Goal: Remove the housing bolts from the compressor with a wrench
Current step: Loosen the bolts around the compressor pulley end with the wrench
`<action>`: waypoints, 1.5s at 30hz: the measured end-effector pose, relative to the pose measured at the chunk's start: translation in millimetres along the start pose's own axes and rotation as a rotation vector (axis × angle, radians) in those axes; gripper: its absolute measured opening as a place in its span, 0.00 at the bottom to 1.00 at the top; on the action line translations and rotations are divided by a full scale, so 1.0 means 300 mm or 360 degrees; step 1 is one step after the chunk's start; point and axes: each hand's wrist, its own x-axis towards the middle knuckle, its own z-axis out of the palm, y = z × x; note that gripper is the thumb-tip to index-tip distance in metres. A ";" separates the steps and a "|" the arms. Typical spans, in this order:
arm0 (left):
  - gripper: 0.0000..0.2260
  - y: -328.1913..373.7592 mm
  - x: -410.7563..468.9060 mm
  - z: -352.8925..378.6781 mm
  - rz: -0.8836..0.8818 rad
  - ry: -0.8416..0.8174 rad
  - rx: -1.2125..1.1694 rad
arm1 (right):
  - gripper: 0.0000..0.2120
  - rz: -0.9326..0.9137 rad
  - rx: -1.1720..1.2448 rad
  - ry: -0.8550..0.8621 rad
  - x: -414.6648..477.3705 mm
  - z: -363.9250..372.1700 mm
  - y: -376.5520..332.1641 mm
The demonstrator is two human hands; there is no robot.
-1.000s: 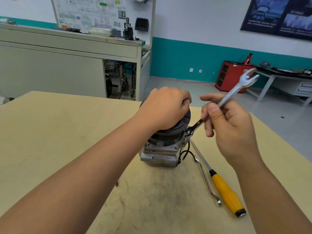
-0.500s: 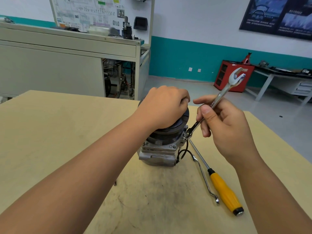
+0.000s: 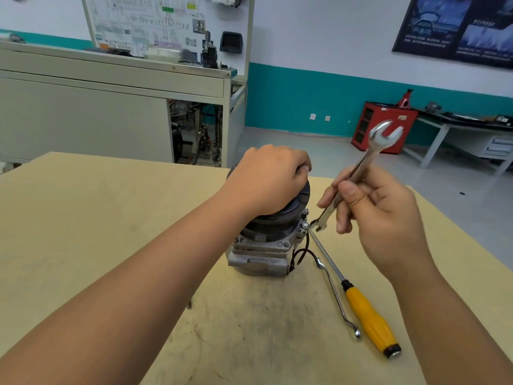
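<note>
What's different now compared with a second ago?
The right hand swung the wrench: its free upper end moved left, so the shaft stands steeper, and its lower end now sits just beside the bolt. Nothing was picked up or released. The left hand kept gripping the compressor top; the yellow-handled screwdriver stayed on the table.

The gray compressor (image 3: pixel 258 254) with a black round top stands upright on the table (image 3: pixel 83 218). A shiny bolt (image 3: pixel 304 225) sits on its right side. The silver wrench (image 3: pixel 369 154) tilts, its low end just beside the bolt.
</note>
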 end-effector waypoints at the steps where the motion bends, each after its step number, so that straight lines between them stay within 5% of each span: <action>1: 0.14 -0.001 0.000 0.001 -0.0001 0.0001 -0.0002 | 0.12 -0.0046 0.0023 0.0010 0.004 -0.003 -0.009; 22: 0.14 -0.004 0.003 0.006 0.0011 0.0016 0.0017 | 0.07 -0.0079 0.0015 -0.0153 -0.003 0.020 0.007; 45: 0.14 -0.002 0.001 0.001 0.0000 0.0000 0.0006 | 0.15 -0.0074 -0.0184 -0.0267 0.009 0.055 0.018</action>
